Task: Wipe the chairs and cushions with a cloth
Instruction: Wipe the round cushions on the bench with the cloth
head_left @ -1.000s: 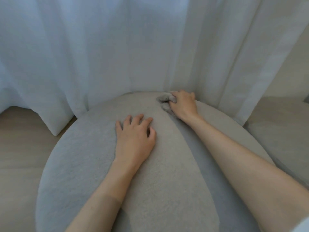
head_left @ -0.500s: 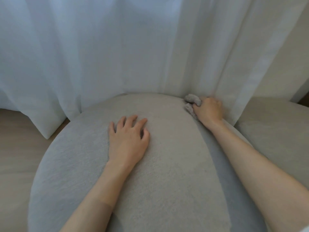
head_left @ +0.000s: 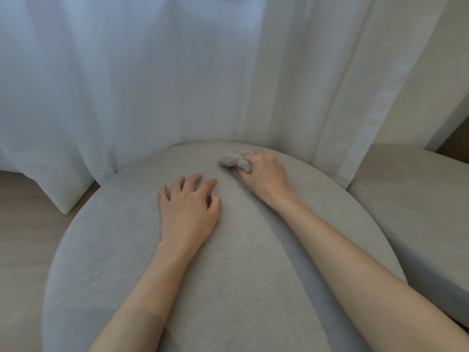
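A round, light grey fabric cushion point(head_left: 106, 250) fills the middle of the head view. My left hand point(head_left: 189, 212) rests palm down on it near its centre, fingers spread and bent at the tips. My right hand point(head_left: 264, 175) grips a small bunched grey cloth point(head_left: 232, 161) and presses it on the cushion near the far edge. Most of the cloth sticks out to the left of my fingers.
White sheer curtains point(head_left: 152, 85) hang right behind the cushion and touch its far rim. A second grey cushioned seat point(head_left: 411, 214) stands close on the right. Pale wooden floor point(head_left: 22, 224) shows on the left. A beige wall point(head_left: 431, 72) is at the upper right.
My right hand with the cloth swept right along the far rim, then came back left toward the middle. My left hand stayed put on the cushion.
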A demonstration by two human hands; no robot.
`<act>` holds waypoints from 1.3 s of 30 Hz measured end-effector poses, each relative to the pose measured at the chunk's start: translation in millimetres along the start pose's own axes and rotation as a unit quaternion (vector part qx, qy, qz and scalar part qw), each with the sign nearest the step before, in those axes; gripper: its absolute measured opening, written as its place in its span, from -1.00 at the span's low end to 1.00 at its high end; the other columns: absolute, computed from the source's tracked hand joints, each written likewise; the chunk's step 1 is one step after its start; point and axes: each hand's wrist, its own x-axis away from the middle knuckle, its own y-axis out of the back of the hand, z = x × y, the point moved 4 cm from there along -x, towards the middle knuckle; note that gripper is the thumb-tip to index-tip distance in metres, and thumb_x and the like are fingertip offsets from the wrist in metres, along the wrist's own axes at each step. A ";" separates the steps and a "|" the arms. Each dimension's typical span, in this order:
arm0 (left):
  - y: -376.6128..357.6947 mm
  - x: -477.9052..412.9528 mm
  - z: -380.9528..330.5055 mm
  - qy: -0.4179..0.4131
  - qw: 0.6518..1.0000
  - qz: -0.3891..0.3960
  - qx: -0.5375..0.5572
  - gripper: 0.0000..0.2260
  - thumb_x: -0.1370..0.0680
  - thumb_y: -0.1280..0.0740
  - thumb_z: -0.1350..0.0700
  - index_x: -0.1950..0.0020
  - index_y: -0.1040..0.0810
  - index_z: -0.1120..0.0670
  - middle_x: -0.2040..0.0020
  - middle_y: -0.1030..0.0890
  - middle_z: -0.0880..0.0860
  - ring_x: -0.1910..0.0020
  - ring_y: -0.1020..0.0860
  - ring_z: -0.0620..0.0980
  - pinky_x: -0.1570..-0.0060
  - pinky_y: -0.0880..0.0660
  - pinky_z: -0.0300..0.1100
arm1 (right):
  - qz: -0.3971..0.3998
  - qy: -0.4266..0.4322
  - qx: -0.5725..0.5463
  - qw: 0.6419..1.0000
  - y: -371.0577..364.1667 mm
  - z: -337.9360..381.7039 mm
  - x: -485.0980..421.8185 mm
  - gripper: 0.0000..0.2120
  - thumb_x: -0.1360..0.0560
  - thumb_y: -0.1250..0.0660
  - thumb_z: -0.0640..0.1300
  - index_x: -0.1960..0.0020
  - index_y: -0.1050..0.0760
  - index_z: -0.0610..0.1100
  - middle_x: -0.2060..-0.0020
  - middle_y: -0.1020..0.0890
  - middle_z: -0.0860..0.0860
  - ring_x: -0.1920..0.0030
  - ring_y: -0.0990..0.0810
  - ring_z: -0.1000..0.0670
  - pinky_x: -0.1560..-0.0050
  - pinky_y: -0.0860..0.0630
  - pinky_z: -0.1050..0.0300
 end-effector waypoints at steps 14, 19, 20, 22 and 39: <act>1.7 0.4 -6.0 -0.004 1.000 0.009 -0.003 -0.62 -0.58 -0.09 -0.03 -0.39 -0.43 -0.10 -0.43 -0.38 0.01 -0.43 -0.25 0.09 -0.40 -0.08 0.20 | 0.002 -0.049 0.004 0.999 31.4 -14.9 74.1 -0.73 -0.53 -0.25 0.07 -0.14 -0.59 0.02 -0.07 -0.65 -0.05 -0.07 -0.58 -0.18 0.07 -0.46 0.04; 7.9 4.1 -6.2 -0.013 1.000 -0.004 0.019 -0.64 -0.59 -0.13 0.01 -0.36 -0.47 -0.05 -0.41 -0.42 0.04 -0.41 -0.30 0.08 -0.41 -0.10 0.16 | 0.002 -0.055 0.037 0.998 56.9 -47.1 99.3 -0.67 -0.52 -0.27 0.17 -0.20 -0.56 0.05 -0.10 -0.62 -0.04 -0.11 -0.54 -0.16 0.01 -0.46 0.06; 9.1 5.1 -5.7 -0.015 1.000 -0.009 0.022 -0.65 -0.59 -0.14 0.01 -0.35 -0.49 -0.04 -0.40 -0.43 0.05 -0.39 -0.32 0.09 -0.41 -0.12 0.15 | -0.007 -0.104 0.066 0.992 68.2 -76.1 103.1 -0.70 -0.54 -0.26 0.13 -0.14 -0.58 -0.01 -0.07 -0.62 -0.10 -0.09 -0.54 -0.19 0.03 -0.46 0.01; 11.0 7.2 -7.4 -0.015 0.999 -0.022 0.019 -0.65 -0.58 -0.15 0.03 -0.33 -0.51 0.00 -0.38 -0.46 0.07 -0.37 -0.36 0.10 -0.38 -0.18 0.11 | -0.024 -0.226 0.075 0.971 92.6 -129.1 118.6 -0.69 -0.56 -0.24 0.06 -0.04 -0.60 -0.15 -0.02 -0.63 -0.23 -0.04 -0.56 -0.27 0.06 -0.47 -0.06; 17.0 32.8 -19.8 -0.051 0.999 0.005 0.002 -0.64 -0.61 -0.13 0.04 -0.38 -0.45 0.05 -0.41 -0.41 0.14 -0.38 -0.33 0.15 -0.32 -0.18 -0.01 | -0.036 -0.259 0.081 0.962 125.9 -128.6 197.8 -0.73 -0.58 -0.22 0.04 -0.04 -0.59 -0.10 0.02 -0.64 -0.14 -0.01 -0.58 -0.21 0.17 -0.41 0.04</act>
